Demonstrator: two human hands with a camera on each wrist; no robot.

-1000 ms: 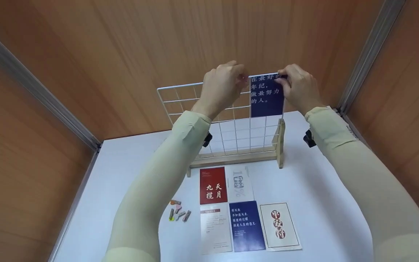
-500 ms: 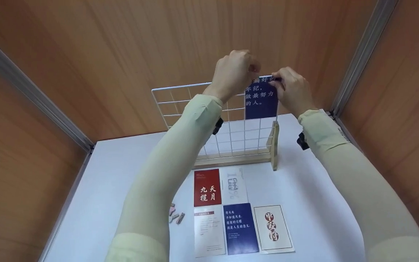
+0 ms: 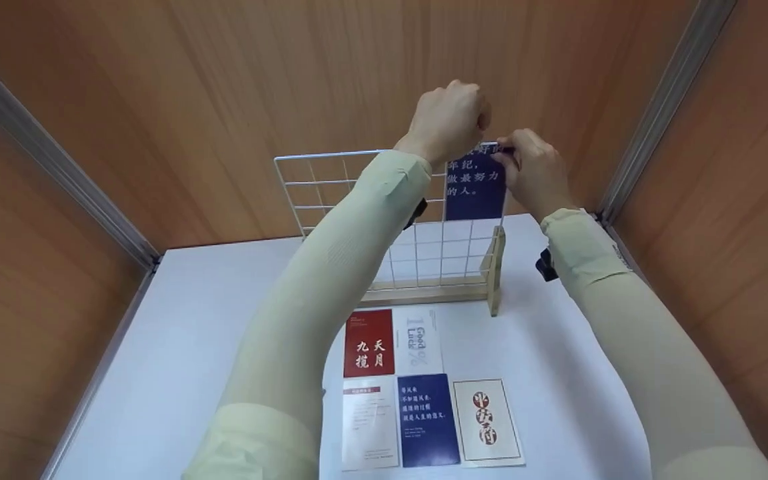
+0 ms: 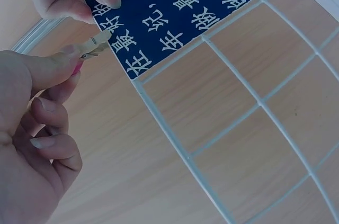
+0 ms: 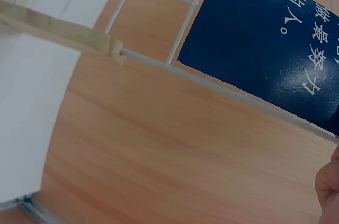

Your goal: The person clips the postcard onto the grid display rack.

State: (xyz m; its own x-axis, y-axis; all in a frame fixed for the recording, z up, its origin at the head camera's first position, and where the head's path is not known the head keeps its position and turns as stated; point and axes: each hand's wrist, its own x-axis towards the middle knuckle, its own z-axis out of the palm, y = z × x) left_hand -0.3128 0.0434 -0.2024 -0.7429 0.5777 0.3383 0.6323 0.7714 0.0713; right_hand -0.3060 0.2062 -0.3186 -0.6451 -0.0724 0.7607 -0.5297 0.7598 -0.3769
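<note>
A dark blue card (image 3: 474,200) with white characters lies against the upper right corner of a white wire grid (image 3: 331,155). My right hand (image 3: 536,167) pinches the card's top right corner against the grid. Above the top edge, my left hand (image 3: 449,120) pinches a small wooden clothespin (image 4: 95,46) between thumb and index finger, something pink showing under the thumb. In the left wrist view the clothespin's tip is at the card's top edge; whether it grips the edge I cannot tell. The left hand hides part of the top line of writing in the head view.
A wooden stand (image 3: 424,294) holds the grid upright. In front lie a red card (image 3: 369,333), a white "Good Luck" card (image 3: 419,340), a white printed card (image 3: 371,427), a blue card (image 3: 427,433) and a cream card (image 3: 487,427). Wood panels (image 3: 331,80) enclose the table.
My left hand has moved right and up along the card's top edge with the clothespin. The right hand keeps its hold. Small clothespins on the table have gone behind the left sleeve.
</note>
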